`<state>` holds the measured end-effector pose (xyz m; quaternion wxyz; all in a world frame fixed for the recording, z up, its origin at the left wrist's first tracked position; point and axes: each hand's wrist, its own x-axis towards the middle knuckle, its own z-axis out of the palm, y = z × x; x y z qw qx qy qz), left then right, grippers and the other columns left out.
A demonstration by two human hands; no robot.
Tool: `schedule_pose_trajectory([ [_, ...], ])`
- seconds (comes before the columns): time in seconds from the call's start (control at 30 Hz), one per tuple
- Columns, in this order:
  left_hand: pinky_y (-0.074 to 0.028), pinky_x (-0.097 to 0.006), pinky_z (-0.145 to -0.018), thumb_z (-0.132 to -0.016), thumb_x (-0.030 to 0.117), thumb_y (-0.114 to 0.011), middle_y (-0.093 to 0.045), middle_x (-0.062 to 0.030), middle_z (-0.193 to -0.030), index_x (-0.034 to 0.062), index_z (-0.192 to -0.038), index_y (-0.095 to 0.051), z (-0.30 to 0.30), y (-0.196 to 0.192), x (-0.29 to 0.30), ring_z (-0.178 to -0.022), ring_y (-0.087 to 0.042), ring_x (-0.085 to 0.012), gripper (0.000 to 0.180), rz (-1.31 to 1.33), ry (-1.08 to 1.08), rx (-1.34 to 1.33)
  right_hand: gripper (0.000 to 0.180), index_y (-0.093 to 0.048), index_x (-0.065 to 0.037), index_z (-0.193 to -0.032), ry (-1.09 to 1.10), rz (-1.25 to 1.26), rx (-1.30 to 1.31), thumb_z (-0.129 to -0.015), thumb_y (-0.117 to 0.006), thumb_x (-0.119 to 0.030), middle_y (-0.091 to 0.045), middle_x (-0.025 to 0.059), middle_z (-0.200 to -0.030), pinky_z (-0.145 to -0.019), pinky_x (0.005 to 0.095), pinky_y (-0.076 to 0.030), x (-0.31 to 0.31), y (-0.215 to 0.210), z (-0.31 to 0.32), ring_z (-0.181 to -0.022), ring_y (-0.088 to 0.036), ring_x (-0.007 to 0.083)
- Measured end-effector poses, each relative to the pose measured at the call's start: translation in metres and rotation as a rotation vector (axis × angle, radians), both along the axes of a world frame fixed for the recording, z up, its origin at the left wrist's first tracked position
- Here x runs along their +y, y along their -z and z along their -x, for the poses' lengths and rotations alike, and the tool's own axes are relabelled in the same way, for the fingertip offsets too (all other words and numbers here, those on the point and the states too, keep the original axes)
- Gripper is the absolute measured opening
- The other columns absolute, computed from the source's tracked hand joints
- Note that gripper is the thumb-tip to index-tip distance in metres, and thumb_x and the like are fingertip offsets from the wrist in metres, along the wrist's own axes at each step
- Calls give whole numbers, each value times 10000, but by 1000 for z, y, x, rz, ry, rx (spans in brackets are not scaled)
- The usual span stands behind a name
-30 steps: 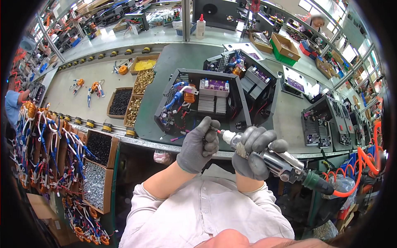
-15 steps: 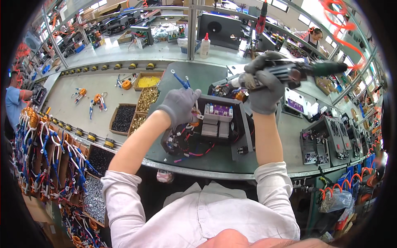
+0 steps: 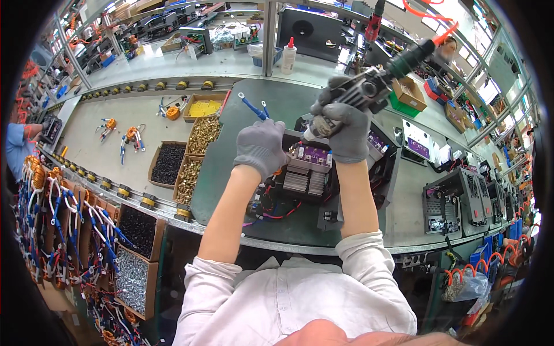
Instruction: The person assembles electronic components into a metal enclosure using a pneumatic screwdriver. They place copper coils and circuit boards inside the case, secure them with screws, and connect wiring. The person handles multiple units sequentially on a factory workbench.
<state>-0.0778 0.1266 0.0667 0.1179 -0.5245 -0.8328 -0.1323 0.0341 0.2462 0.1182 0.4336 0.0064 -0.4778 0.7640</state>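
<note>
My left hand (image 3: pixel 262 147), in a grey glove, is closed on blue-sleeved wire leads (image 3: pixel 253 107) with ring terminals, which stick up past the knuckles. It rests against the left end of a purple circuit board (image 3: pixel 312 154) above silver finned heat sinks (image 3: pixel 303 180). My right hand (image 3: pixel 345 128), also gloved, is wrapped round a black power screwdriver (image 3: pixel 369 89). The tool slants down to the left, and its tip (image 3: pixel 306 137) is at the board's upper left, close to my left fingers. Whether it touches a screw is hidden. Dark metal housings surround the board.
Boxes of brass fasteners (image 3: pixel 203 136) and black screws (image 3: pixel 168 162) stand left of the green mat (image 3: pixel 222 184). Wired coils (image 3: pixel 63 213) hang at far left. A white bottle (image 3: pixel 288 56) stands behind; more housings (image 3: pixel 456 199) sit at right. An orange coiled hose (image 3: pixel 433 17) joins the tool.
My right hand has brought the screwdriver left and tilted its tip down to the board. My left hand has shifted slightly right, still holding the leads.
</note>
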Motion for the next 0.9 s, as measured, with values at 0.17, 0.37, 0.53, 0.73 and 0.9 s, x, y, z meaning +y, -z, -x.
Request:
schedule_pose_trajectory([
  [0.17,-529,-388,-713,-647,327,-811,-638,-90,-872,107,-900,-607,-5,-2,4,-850,-659,-265,393,38,-33,2,416,-600,12,-1017,37,-147,-147,-608,-678,20,-630,66,-791,-614,266,-516,0,5,13,-685,-620,143],
  [0.37,-528,-378,-705,-649,325,-819,-639,-84,-878,116,-922,-611,-10,-2,6,-847,-660,-256,403,39,-99,3,364,-622,13,-967,84,-287,-263,-606,-667,-2,-645,72,-786,-621,269,-529,-6,8,22,-689,-628,147],
  [0.53,-528,-385,-714,-670,319,-804,-638,-93,-894,113,-945,-607,-7,-2,6,-857,-657,-264,397,73,-54,26,349,-619,8,-949,79,-375,-322,-604,-672,-7,-641,65,-779,-638,271,-522,-11,12,26,-700,-624,147],
  [0.73,-512,-309,-645,-767,291,-766,-589,-44,-770,64,-928,-620,10,9,-17,-754,-633,-179,314,-581,57,-757,292,-608,-3,-897,29,-317,-294,-611,-668,-14,-626,62,-766,-629,280,-507,-6,15,27,-673,-604,149],
  [0.9,-463,-249,-549,-865,122,-669,-569,-13,-735,-2,-1085,-618,69,72,-80,-588,-530,-95,257,-1772,-51,-1906,280,-597,1,-885,25,-327,-321,-613,-660,-18,-618,62,-752,-600,275,-493,-2,18,36,-644,-591,144],
])
